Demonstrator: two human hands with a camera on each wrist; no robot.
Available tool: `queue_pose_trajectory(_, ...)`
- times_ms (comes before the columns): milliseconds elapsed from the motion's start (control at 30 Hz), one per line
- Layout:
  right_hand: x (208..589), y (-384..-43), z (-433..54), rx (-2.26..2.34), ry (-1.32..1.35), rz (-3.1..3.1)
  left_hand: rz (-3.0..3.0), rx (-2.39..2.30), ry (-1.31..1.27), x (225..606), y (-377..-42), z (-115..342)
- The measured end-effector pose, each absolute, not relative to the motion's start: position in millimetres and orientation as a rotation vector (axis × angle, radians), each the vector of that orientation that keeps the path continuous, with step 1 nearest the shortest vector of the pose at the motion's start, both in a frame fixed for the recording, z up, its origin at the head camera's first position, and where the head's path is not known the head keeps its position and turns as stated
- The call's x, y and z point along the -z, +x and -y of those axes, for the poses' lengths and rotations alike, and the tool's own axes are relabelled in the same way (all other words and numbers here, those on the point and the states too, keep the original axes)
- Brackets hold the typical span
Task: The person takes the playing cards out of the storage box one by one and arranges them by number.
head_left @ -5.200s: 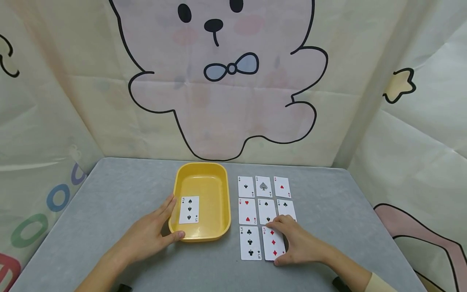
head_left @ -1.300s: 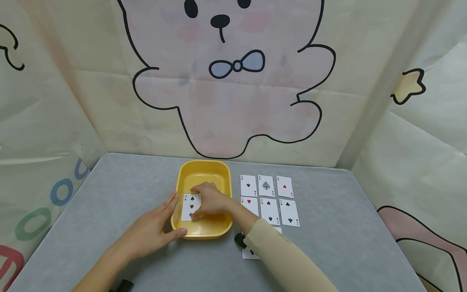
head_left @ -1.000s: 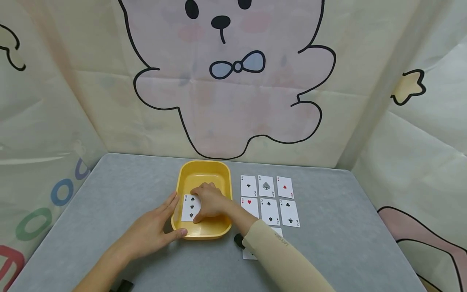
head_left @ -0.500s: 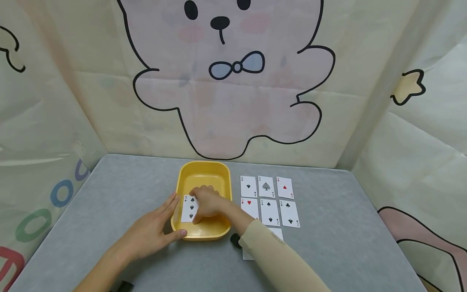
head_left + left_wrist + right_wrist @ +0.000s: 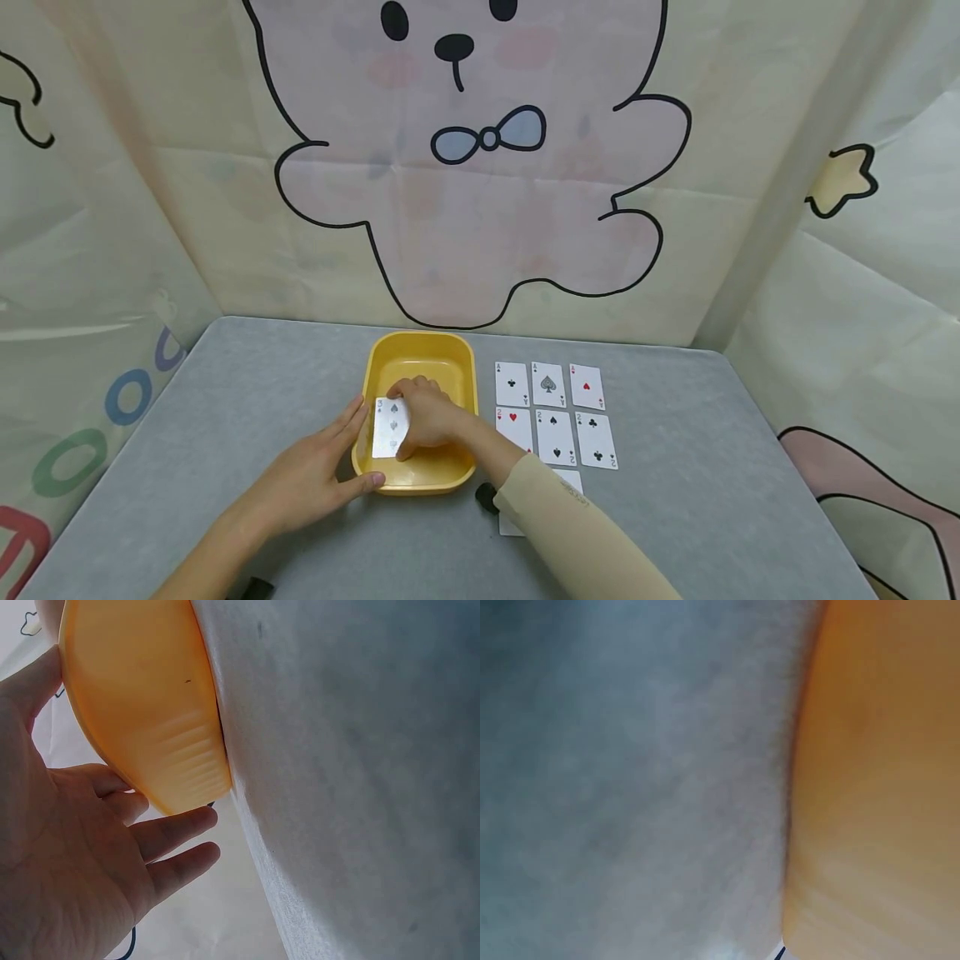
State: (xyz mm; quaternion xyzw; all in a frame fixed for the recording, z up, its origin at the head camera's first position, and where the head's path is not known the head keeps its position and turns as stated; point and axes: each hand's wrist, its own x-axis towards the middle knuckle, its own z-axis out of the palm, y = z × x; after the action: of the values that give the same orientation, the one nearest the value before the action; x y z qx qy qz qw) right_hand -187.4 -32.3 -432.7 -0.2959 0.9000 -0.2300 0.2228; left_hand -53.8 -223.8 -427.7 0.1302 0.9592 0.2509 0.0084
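Observation:
A yellow tray (image 5: 450, 358) stands on the grey table, with a three of spades playing card (image 5: 387, 433) inside it. My right hand (image 5: 431, 417) reaches into the tray and pinches that card, fingers at its far edge and thumb at its near edge. The card's face catches a pale glare. My left hand (image 5: 318, 467) steadies the tray at its left side, fingers straight along the rim and thumb at the near left corner. In the left wrist view, the extended fingers (image 5: 176, 832) touch the tray's outer wall. The right wrist view shows only the tray's side and the table, no hand.
Right of the tray, cards lie face up in rows: ace of clubs (image 5: 512, 384), ace of spades (image 5: 548, 384), ace of hearts (image 5: 587, 387), then two of hearts (image 5: 513, 423), two of spades (image 5: 555, 437) and two of clubs (image 5: 597, 440). The right sleeve (image 5: 577, 525) mostly covers the nearest row.
My right hand has gone from the three of diamonds in the nearest row to the three of spades in the tray, now gripping it; its face newly shows glare. My left hand stays at the tray.

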Motion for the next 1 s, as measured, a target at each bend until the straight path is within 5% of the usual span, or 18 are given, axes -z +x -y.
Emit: queue_pose_trajectory(1000,423.0,-186.1,20.6,0.636,-0.964,-2.473,-3.006,-0.762,0.408,426.6,-54.8,224.5)
